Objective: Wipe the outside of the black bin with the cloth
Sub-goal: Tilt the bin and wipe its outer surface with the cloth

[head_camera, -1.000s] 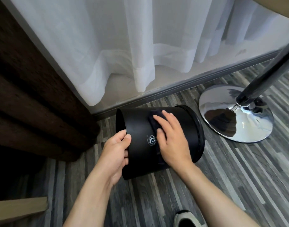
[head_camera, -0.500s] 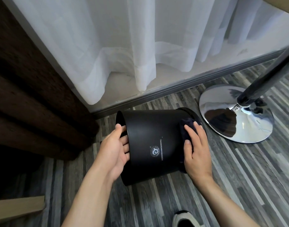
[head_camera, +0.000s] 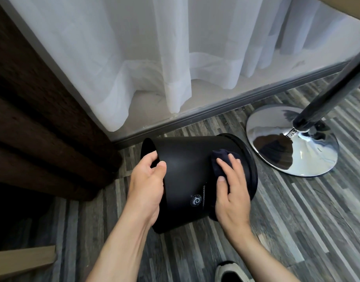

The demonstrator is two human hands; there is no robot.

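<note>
Black bin [head_camera: 185,174], centre frame, on its side: left hand [head_camera: 147,184] pinched the open rim, right hand [head_camera: 232,188] pressed flat on cloth [head_camera: 221,161]; advisable to brace firmly, wiping in overlapping strokes.

Home room: sheer white curtain [head_camera: 175,58], wood-look plank floor [head_camera: 297,220], chrome pedestal base [head_camera: 277,139]

Black bin [head_camera: 187,169] wall, small round emblem [head_camera: 195,200], beside it tiny lettering ending "GUANGXINXING"
</note>
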